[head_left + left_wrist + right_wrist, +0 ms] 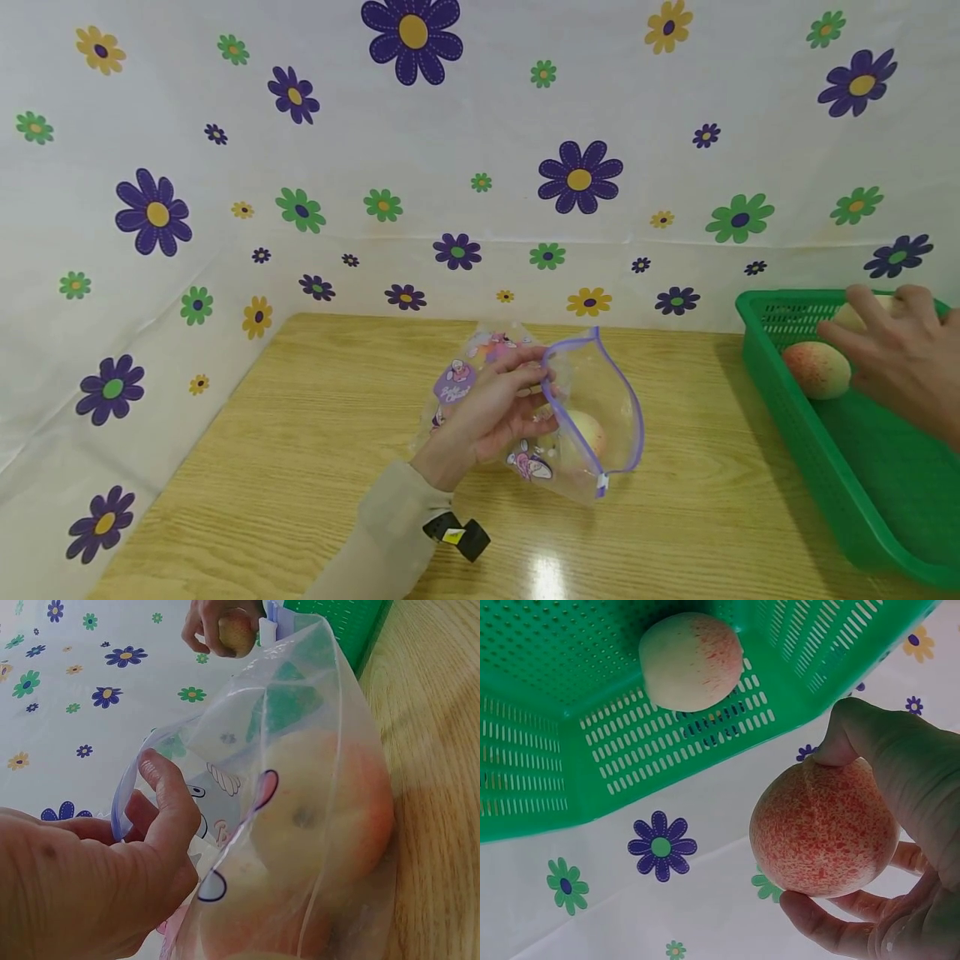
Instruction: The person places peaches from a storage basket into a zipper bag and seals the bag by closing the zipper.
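Note:
My left hand point(498, 417) pinches the purple-edged mouth of a clear zip bag point(622, 387), printed with cartoon figures. The bag leans on the wooden table with its mouth spread wide. Through its film show peaches point(322, 810), at least two in the left wrist view. Over at the far right, my right hand point(907, 358) grips a red-speckled peach point(821, 829) between thumb and fingers, raised above a green basket point(806, 454). A second peach point(817, 369), pale with a red blush, lies inside the basket against its wall.
The wooden table point(300, 467) ends at a white cloth point(480, 217) with purple, green and yellow flowers, hanging behind and on the left. The basket's raised rim stands between the right hand and the bag. A white slider point(602, 482) sits at the bag mouth's near corner.

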`<state>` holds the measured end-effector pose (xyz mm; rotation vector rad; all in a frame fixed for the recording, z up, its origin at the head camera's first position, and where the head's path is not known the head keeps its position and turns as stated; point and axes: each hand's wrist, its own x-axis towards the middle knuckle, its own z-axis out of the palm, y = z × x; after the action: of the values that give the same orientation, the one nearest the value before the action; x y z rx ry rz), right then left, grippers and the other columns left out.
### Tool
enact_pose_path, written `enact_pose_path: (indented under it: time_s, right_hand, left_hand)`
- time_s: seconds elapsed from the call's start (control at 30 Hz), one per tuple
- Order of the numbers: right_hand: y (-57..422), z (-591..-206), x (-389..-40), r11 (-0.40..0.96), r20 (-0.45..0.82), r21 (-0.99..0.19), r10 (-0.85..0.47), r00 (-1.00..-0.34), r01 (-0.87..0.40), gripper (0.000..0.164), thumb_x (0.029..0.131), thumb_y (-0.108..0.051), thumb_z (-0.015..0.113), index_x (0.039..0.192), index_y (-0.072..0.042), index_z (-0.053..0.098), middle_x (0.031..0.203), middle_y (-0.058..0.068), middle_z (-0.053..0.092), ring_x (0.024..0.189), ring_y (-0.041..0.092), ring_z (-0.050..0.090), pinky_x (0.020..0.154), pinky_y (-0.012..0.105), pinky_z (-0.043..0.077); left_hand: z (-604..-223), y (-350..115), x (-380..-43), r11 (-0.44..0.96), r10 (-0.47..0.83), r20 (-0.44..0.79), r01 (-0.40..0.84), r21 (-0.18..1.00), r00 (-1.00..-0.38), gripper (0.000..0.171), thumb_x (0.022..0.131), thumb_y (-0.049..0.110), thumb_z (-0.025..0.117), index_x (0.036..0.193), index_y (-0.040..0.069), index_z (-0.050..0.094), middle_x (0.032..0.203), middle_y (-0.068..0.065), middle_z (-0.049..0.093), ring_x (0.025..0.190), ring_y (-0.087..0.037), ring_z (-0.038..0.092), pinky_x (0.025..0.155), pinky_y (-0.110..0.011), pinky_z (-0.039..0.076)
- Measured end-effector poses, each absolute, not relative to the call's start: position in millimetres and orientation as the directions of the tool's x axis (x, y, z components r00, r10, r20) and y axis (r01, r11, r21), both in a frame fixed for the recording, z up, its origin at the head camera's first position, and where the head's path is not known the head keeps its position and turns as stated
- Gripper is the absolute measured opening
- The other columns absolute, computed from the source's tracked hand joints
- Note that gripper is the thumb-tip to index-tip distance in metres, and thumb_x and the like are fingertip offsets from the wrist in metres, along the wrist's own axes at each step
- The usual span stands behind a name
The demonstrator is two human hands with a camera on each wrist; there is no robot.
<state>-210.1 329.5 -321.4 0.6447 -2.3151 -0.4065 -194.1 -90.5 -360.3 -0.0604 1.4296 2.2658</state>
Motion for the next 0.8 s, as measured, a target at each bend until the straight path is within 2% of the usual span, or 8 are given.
enact_pose_path:
  time_s: [0.1,0.3,0.53,0.6,0.63,0.7,0.77,0.8]
  right_hand:
    - [327,-319,-208,0.828,0.51,0.45,-0.546,-0.664,-0.335,0.058,0.049,0.006,0.08,0.097,-0.01,0.051,0.119,0.025,0.047,0.1,0.064,0.049,0.05,0.068,0.046]
    - [319,-314,-204,0.831,0.452,0.446,-0.531,-0.717,-0.334,0.056,0.055,0.001,0.082,0.101,-0.013,0.054,0.121,0.024,0.047,0.101,0.062,0.049,0.048,0.061,0.046]
    - [311,-312,-201,0.816,0.458,0.433,-0.565,-0.687,-0.382,0.045,0.065,-0.001,0.081,0.102,-0.014,0.059,0.118,0.024,0.049,0.096,0.059,0.049,0.044,0.058,0.046]
    - [309,-312,-201,0.802,0.468,0.438,-0.588,-0.659,-0.405,0.02,0.086,-0.008,0.067,0.103,-0.013,0.058,0.118,0.025,0.049,0.093,0.058,0.049,0.041,0.054,0.045]
    - [308,-312,-201,0.792,0.477,0.448,-0.604,-0.638,-0.414,0.008,0.095,-0.013,0.054,0.102,-0.013,0.057,0.116,0.025,0.049,0.09,0.057,0.049,0.04,0.052,0.043]
    - [307,-312,-202,0.776,0.495,0.463,-0.628,-0.601,-0.429,0.031,0.103,-0.023,0.027,0.102,-0.012,0.055,0.114,0.026,0.049,0.087,0.056,0.05,0.038,0.049,0.041]
    - [306,-311,-204,0.763,0.513,0.473,-0.645,-0.566,-0.44,0.057,0.101,-0.033,0.001,0.101,-0.011,0.054,0.111,0.026,0.049,0.085,0.056,0.05,0.036,0.048,0.04]
    - [305,-311,-204,0.761,0.522,0.476,-0.648,-0.554,-0.442,0.058,0.102,-0.035,0.002,0.1,-0.011,0.055,0.111,0.026,0.05,0.083,0.056,0.05,0.036,0.047,0.04]
  left_hand:
    - [-360,-91,-194,-0.354,0.354,-0.275,-0.401,0.845,-0.894,0.027,0.109,0.013,0.047,0.135,0.016,0.052,0.1,0.003,0.055,0.083,-0.009,0.061,0.072,-0.031,0.061]
    - [-360,-90,-194,-0.355,0.359,-0.272,-0.4,0.845,-0.893,0.026,0.109,0.013,0.046,0.134,0.016,0.052,0.1,0.003,0.055,0.083,-0.009,0.06,0.072,-0.031,0.06]
    - [-361,-91,-194,-0.359,0.357,-0.272,-0.4,0.843,-0.894,0.024,0.108,0.013,0.047,0.132,0.016,0.053,0.1,0.003,0.055,0.082,-0.009,0.06,0.072,-0.031,0.06]
    - [-361,-91,-194,-0.356,0.357,-0.271,-0.399,0.845,-0.894,0.025,0.108,0.013,0.047,0.132,0.016,0.053,0.1,0.003,0.054,0.082,-0.009,0.06,0.072,-0.031,0.06]
    - [-361,-91,-194,-0.354,0.357,-0.272,-0.399,0.846,-0.894,0.025,0.109,0.013,0.046,0.132,0.016,0.053,0.1,0.003,0.054,0.082,-0.009,0.06,0.072,-0.031,0.061]
    - [-361,-91,-194,-0.352,0.359,-0.273,-0.4,0.846,-0.892,0.026,0.109,0.013,0.046,0.133,0.016,0.052,0.1,0.003,0.055,0.082,-0.009,0.06,0.071,-0.031,0.06]
    - [-361,-91,-194,-0.349,0.358,-0.274,-0.4,0.847,-0.893,0.026,0.108,0.013,0.047,0.134,0.016,0.052,0.1,0.003,0.055,0.082,-0.009,0.06,0.07,-0.03,0.061]
    - [-361,-91,-194,-0.349,0.358,-0.275,-0.4,0.847,-0.893,0.026,0.108,0.013,0.047,0.134,0.016,0.052,0.1,0.003,0.056,0.082,-0.009,0.06,0.07,-0.03,0.061]
